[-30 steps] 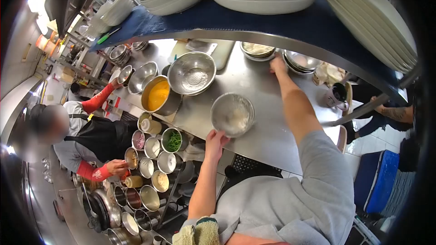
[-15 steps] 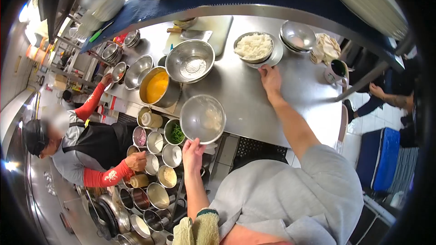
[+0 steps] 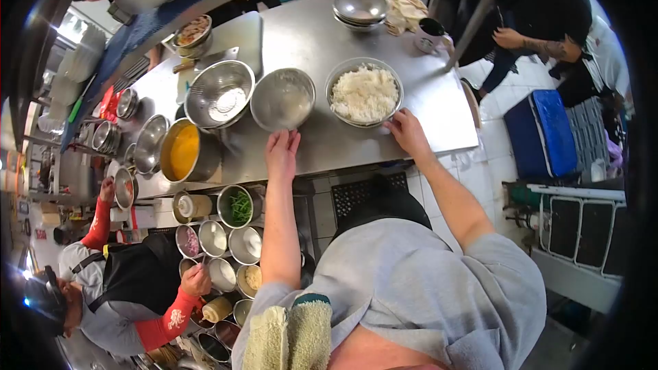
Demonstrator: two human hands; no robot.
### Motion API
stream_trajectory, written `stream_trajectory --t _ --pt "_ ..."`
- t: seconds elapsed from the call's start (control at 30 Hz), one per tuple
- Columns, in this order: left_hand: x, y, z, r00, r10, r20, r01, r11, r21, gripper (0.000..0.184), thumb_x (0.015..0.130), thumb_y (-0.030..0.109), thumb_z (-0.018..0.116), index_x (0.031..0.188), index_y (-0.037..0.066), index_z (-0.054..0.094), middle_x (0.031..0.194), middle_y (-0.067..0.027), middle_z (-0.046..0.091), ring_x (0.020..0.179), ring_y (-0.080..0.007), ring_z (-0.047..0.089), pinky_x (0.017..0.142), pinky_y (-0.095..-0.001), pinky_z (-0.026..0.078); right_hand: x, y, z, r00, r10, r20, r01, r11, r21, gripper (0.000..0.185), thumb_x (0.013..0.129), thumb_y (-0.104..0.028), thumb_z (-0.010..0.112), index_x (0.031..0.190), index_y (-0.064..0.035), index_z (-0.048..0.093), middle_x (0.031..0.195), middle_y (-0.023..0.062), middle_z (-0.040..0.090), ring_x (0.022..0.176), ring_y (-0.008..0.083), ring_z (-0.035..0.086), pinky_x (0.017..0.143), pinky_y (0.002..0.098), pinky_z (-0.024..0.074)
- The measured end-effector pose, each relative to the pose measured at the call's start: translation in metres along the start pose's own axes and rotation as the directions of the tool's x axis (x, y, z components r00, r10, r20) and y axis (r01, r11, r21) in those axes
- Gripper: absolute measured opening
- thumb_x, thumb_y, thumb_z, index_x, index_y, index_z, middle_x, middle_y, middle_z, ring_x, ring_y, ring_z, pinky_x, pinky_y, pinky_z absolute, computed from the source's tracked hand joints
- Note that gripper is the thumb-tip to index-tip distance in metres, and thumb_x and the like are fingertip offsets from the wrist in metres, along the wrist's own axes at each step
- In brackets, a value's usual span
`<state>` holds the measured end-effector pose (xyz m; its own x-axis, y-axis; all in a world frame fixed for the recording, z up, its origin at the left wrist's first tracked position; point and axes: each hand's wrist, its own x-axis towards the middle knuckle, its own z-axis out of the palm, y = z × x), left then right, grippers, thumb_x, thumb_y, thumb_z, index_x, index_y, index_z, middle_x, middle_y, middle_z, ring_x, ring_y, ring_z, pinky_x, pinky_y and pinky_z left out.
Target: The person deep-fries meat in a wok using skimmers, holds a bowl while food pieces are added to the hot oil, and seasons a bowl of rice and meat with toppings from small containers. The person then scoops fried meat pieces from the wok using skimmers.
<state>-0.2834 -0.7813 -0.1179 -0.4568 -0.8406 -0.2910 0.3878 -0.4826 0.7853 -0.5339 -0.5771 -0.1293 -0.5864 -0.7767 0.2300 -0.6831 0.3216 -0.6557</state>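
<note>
My left hand [image 3: 282, 156] is at the near rim of a nearly empty metal bowl [image 3: 264, 99], its fingers closed on the edge. White residue clings to the inside of this bowl, which is at the steel table's front part. To the right, a metal bowl heaped with white rice [image 3: 364, 93] stands on the table. The thumb and fingers of my right hand [image 3: 409, 131] pinch that bowl's near right rim. A perforated colander [image 3: 221, 94] is just left of the nearly empty bowl.
A pot of orange liquid [image 3: 185, 152] and tubs of ingredients, one with chopped greens [image 3: 240, 207], lie to the left. Stacked bowls [image 3: 360, 8], a cloth [image 3: 406, 14] and a mug [image 3: 429, 34] are at the back. A co-worker in red sleeves [image 3: 168, 315] works at left.
My left hand has brought the nearly empty bowl from above the tubs to the table, beside the colander. The rice bowl is nearer, with my right hand at its rim. The view has shifted right.
</note>
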Motion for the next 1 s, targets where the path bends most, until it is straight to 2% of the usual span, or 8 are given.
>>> stream_trajectory --t 0.23,0.33,0.53,0.63,0.7,0.83,0.9,1.0 --pt "-0.059 -0.011 0.008 0.984 -0.132 0.122 0.074 0.915 0.396 0.036 0.093 0.013 0.057 0.125 -0.002 0.048 0.115 -0.0102 0.054 0.100 -0.0233 0.059 0.082 -0.0324 0.051 0.002 0.027 -0.043 0.925 0.359 0.125 -0.370 0.775 0.512 0.026 0.091 -0.015 0.059 0.114 -0.0034 0.061 0.076 0.0047 0.062 0.061 0.0102 0.059 0.051 0.0243 0.0441" --pt "-0.098 -0.017 -0.037 0.973 -0.220 0.074 0.146 0.828 0.542 0.029 0.094 0.020 0.057 0.115 0.000 0.057 0.103 -0.0077 0.062 0.089 -0.0178 0.062 0.076 -0.0287 0.051 0.015 0.031 -0.059 0.896 0.381 0.227 -0.434 0.648 0.626 0.026 0.093 -0.019 0.056 0.114 -0.0044 0.060 0.079 0.0051 0.063 0.060 0.0114 0.059 0.050 0.0233 0.0443" --pt "-0.169 -0.068 -0.146 0.801 -0.356 -0.481 0.555 0.742 0.375 0.045 0.089 0.033 0.064 0.115 -0.002 0.053 0.097 -0.0105 0.064 0.080 -0.0178 0.064 0.068 -0.0306 0.054 0.056 0.022 -0.085 0.849 0.327 0.415 -0.527 0.574 0.627 0.030 0.093 -0.029 0.057 0.107 -0.0026 0.059 0.082 0.0062 0.063 0.059 0.0122 0.060 0.050 0.0235 0.0449" --pt "-0.164 -0.100 -0.188 0.692 -0.262 -0.673 0.519 0.828 0.211 0.059 0.085 0.031 0.069 0.125 -0.003 0.042 0.096 -0.0083 0.060 0.074 -0.0146 0.062 0.064 -0.0289 0.053 0.076 0.021 -0.086 0.799 0.300 0.521 -0.591 0.551 0.590 0.033 0.090 -0.033 0.062 0.102 -0.0029 0.059 0.082 0.0060 0.063 0.061 0.0129 0.061 0.050 0.0227 0.0444" --pt "-0.156 -0.098 -0.160 0.624 0.055 -0.780 0.304 0.902 0.307 0.055 0.084 0.032 0.070 0.120 -0.002 0.045 0.098 -0.0073 0.058 0.067 -0.0136 0.057 0.065 -0.0266 0.050 0.094 0.031 -0.083 0.771 0.223 0.597 -0.595 0.585 0.551 0.029 0.085 -0.026 0.064 0.097 0.0002 0.060 0.082 0.0076 0.063 0.064 0.0157 0.064 0.052 0.0255 0.0496" --pt "-0.125 -0.123 -0.194 0.714 0.055 -0.698 0.115 0.974 0.195 0.043 0.085 0.024 0.071 0.113 0.002 0.046 0.091 -0.0049 0.057 0.064 -0.0125 0.053 0.068 -0.0277 0.048 0.126 0.035 -0.083 0.726 0.125 0.676 -0.574 0.651 0.497 0.017 0.078 -0.010 0.059 0.083 0.0067 0.060 0.078 0.0126 0.061 0.065 0.0220 0.065 0.062 0.0329 0.0592" --pt "-0.115 -0.136 -0.218 0.752 0.088 -0.653 -0.012 0.993 0.120 0.026 0.087 0.012 0.067 0.105 0.008 0.050 0.101 -0.0063 0.058 0.083 -0.0170 0.058 0.078 -0.0347 0.050 0.140 0.036 -0.092 0.661 0.097 0.744 -0.583 0.691 0.428 0.018 0.077 -0.010 0.060 0.085 0.0069 0.059 0.078 0.0128 0.061 0.065 0.0226 0.065 0.063 0.0325 0.0595" --pt "-0.122 -0.126 -0.173 0.665 0.101 -0.740 -0.023 0.993 0.115 0.023 0.085 0.004 0.067 0.100 0.007 0.049 0.089 -0.0033 0.058 0.075 -0.0143 0.056 0.073 -0.0330 0.049 0.155 0.041 -0.109 0.679 0.043 0.733 -0.578 0.646 0.498 0.021 0.077 -0.012 0.062 0.086 0.0070 0.060 0.079 0.0127 0.062 0.068 0.0219 0.065 0.064 0.0338 0.0597"
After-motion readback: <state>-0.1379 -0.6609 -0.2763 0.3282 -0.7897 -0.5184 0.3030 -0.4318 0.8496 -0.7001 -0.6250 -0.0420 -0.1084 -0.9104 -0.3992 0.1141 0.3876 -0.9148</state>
